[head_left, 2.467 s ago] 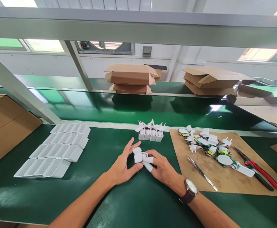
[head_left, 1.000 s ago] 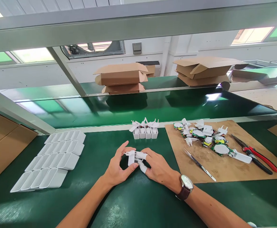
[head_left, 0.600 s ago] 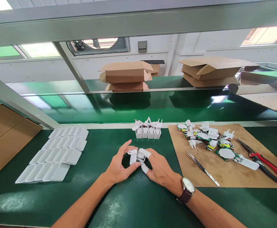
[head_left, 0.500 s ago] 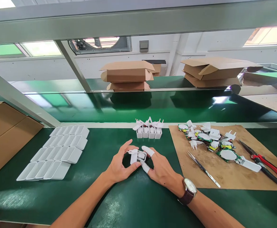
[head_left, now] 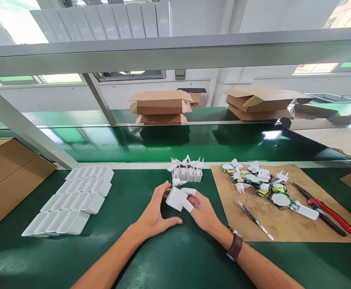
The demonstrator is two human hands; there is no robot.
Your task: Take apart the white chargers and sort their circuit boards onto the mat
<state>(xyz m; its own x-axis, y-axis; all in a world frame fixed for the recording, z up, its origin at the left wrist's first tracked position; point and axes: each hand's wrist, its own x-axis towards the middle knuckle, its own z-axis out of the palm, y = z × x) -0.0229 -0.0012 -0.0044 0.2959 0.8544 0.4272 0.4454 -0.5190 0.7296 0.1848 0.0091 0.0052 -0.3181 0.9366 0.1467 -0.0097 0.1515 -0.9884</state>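
Observation:
A white plastic box-shaped housing [head_left: 177, 198] is tilted between my hands, its flat outer face towards me. White-covered fingertips of my right hand [head_left: 199, 206] pinch its right side. My left hand [head_left: 153, 206] is open, thumb stretched out low and fingers curving beside the housing's left edge; whether they touch it I cannot tell. A small white piece [head_left: 178, 182] shows just above the housing. Behind it stands a row of filled white housings [head_left: 190, 175], with white plug parts with prongs lying across their tops.
Rows of open white housings [head_left: 73, 200] lie on the left. Brown paper [head_left: 223, 212] on the right carries green circuit boards [head_left: 279, 199] with white parts, tweezers [head_left: 253, 218] and red-and-black pliers [head_left: 324, 210]. Cardboard boxes [head_left: 160, 106] sit beyond the green belt [head_left: 163, 140].
The housing has been turned over, so its flat face shows instead of its open inside. My left thumb has come off it. The camera view has tilted up.

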